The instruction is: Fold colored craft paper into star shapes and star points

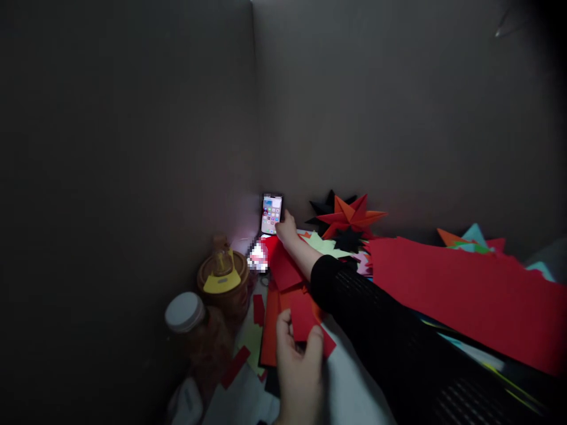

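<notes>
My left hand, low in the middle of the view, is closed on a small red piece of paper, with the thumb on its right and the fingers on its left. My right arm in a black sleeve reaches forward to a smartphone standing upright in the corner, its screen lit with app icons. My right hand grips the phone's lower right edge, thumb at the front; the other fingers are partly hidden. Below it lie red sheets and orange paper strips on the white table.
Folded red-orange and black paper stars lean by the back wall. A large red sheet covers the right side. At left stand a white-lidded jar and a round wooden-lidded container. Green paper scraps lie nearby.
</notes>
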The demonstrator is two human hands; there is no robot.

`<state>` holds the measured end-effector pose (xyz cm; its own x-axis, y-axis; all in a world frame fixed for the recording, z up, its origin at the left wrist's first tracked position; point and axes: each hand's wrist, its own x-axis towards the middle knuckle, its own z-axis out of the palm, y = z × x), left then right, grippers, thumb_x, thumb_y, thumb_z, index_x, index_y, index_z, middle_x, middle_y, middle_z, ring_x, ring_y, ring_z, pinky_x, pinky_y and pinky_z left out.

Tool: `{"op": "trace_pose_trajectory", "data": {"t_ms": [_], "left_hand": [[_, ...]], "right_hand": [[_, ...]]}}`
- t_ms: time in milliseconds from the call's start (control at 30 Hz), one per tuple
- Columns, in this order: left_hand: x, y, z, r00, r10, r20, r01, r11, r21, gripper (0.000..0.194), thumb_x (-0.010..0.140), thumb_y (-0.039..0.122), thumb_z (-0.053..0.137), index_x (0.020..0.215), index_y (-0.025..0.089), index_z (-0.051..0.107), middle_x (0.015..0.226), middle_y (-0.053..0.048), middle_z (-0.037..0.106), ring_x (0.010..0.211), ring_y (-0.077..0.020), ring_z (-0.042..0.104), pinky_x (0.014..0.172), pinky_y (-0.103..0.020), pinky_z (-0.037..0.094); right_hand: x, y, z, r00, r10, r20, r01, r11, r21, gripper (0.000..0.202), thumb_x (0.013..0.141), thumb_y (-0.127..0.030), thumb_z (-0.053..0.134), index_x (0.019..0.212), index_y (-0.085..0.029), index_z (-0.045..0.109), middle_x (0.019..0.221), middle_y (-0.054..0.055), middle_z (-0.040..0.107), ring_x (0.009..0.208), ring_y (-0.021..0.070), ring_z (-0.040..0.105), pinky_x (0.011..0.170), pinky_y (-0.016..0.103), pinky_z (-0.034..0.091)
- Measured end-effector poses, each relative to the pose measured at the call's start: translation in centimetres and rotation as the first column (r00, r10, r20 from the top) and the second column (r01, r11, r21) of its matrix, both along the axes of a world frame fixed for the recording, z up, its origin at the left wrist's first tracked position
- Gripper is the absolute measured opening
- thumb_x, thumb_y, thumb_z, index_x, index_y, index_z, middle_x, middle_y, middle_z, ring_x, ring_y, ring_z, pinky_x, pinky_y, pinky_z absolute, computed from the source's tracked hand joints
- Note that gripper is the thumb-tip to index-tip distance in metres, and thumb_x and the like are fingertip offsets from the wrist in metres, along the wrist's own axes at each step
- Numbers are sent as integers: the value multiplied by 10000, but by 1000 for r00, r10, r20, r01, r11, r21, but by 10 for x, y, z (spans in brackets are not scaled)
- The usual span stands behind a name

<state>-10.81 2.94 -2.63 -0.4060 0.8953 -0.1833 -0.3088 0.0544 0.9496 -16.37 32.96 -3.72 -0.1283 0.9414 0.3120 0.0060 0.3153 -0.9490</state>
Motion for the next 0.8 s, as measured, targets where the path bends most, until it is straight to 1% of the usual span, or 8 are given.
{"op": "trace_pose_trajectory", "data": {"t_ms": [67,133,267,367,467,633,700,800], "left_hand": [[0,0,1,999,18,50,-18,1000,0,459,761,317,594,1144,173,386,1100,-146,622,896,-206,629,797,-314,476],[0,0,3,995,25,93,-25,1000,0,477,737,303,621,1135,175,391,1108,-149,620,925,-217,626,801,-315,474],[1,1,5,993,7,115,-5,1000,-18,493,717,282,637,1132,179,392,1154,-162,596,1005,-243,606,802,-317,475],[1,0,5,995,-5,104,8,1000,-28,472,721,286,630,1123,179,407,1145,-160,600,1014,-250,603,794,-322,480],[2,0,4,996,0,93,3,999,-40,464,721,296,630,1119,182,421,1139,-153,603,1000,-248,609,799,-328,484],[2,0,4,993,23,113,-19,999,-39,467,710,284,638,1111,184,420,1112,-144,611,958,-236,616,847,-353,470],[3,0,2,992,17,123,-12,999,-41,470,709,283,639,1112,181,419,1112,-144,612,966,-238,611,843,-349,468],[4,1,-3,991,50,126,-44,998,-43,477,711,287,643,1121,180,423,1124,-142,609,967,-234,609,833,-334,466]], "right_hand": [[-1,5,1,1000,-27,-9,27,999,-28,524,630,-31,466,1142,-105,549,1004,128,687,934,207,608,871,355,466],[-1,8,0,999,-24,-24,22,998,-65,518,626,-36,474,1132,-111,560,982,123,694,867,208,630,817,357,494],[-2,11,-8,998,-4,-60,-1,995,-95,527,625,-50,481,1142,-117,562,974,109,701,817,197,649,785,357,510],[-1,12,-14,996,3,-86,-10,996,-88,516,633,-65,485,1139,-111,572,987,112,701,835,201,652,805,366,505],[1,13,-17,995,12,-103,-19,998,-67,506,635,-68,493,1130,-116,588,1005,105,700,871,209,647,835,372,493],[3,13,-12,990,32,-138,-36,999,-28,577,604,-18,460,1158,-128,576,1039,77,695,936,194,632,875,347,475],[3,13,-10,987,42,-154,-45,999,-20,609,590,1,439,1170,-131,568,1056,67,691,952,184,627,877,331,475],[3,14,-9,984,49,-171,-54,998,-26,633,580,15,418,1178,-132,566,1082,65,683,972,179,622,881,322,475]]}}
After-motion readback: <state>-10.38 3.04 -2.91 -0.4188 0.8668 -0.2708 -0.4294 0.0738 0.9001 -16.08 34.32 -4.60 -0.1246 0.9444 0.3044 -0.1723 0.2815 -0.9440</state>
